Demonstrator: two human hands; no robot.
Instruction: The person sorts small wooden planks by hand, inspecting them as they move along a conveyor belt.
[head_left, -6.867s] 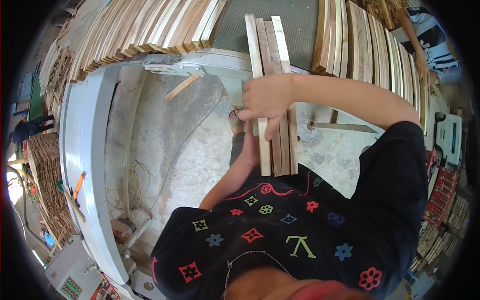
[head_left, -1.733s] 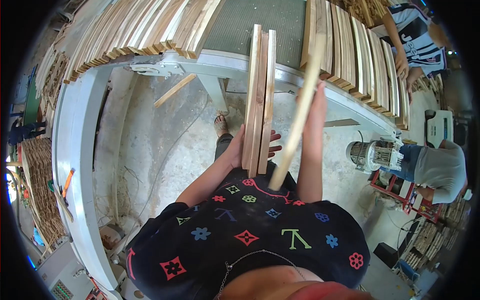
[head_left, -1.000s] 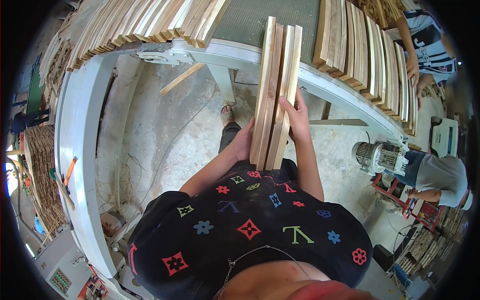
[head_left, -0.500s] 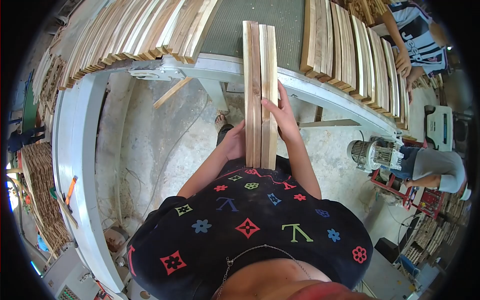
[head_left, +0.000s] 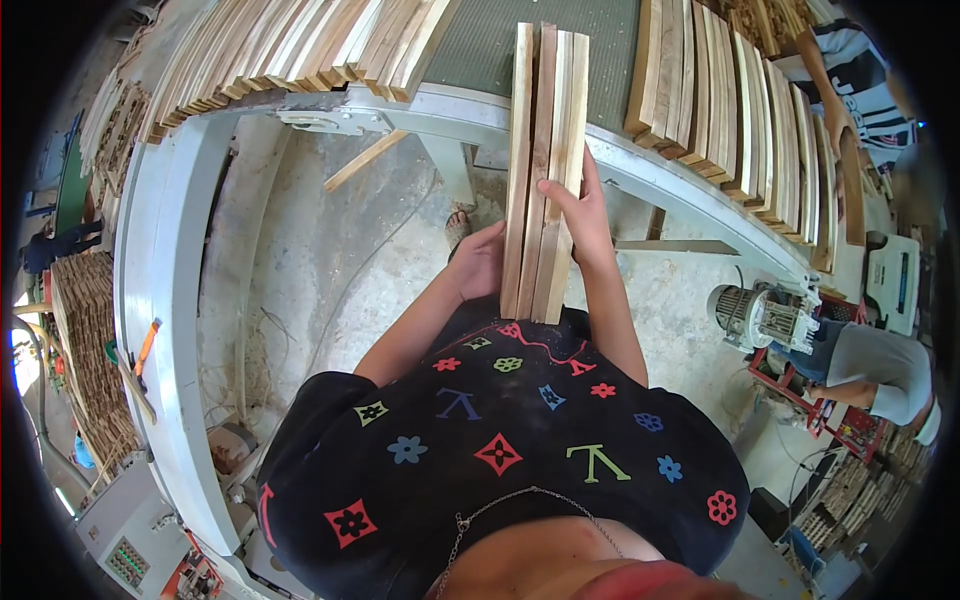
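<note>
Several long wooden strips point(head_left: 545, 170) stand side by side as a bundle in front of my chest, their far ends over the belt. My right hand point(head_left: 580, 215) is closed round the bundle's right side, with the thumb across the face of the strips. Against the lower left side rests my left hand point(head_left: 478, 265), its thumb near the edge and its other fingers partly hidden. The leftmost strip leans slightly apart from the others at the top.
Rows of wooden strips point(head_left: 290, 50) lie at the belt's left, and more strips point(head_left: 725, 110) at its right. A metal frame point(head_left: 460, 110) crosses ahead. A motor point(head_left: 750, 318) is at right. Two other people are at right, one touching a strip.
The bundle and both my hands have shifted slightly right and up in view. A gap has opened between the left strip and its neighbours. The person at upper right has a strip tilted outward.
</note>
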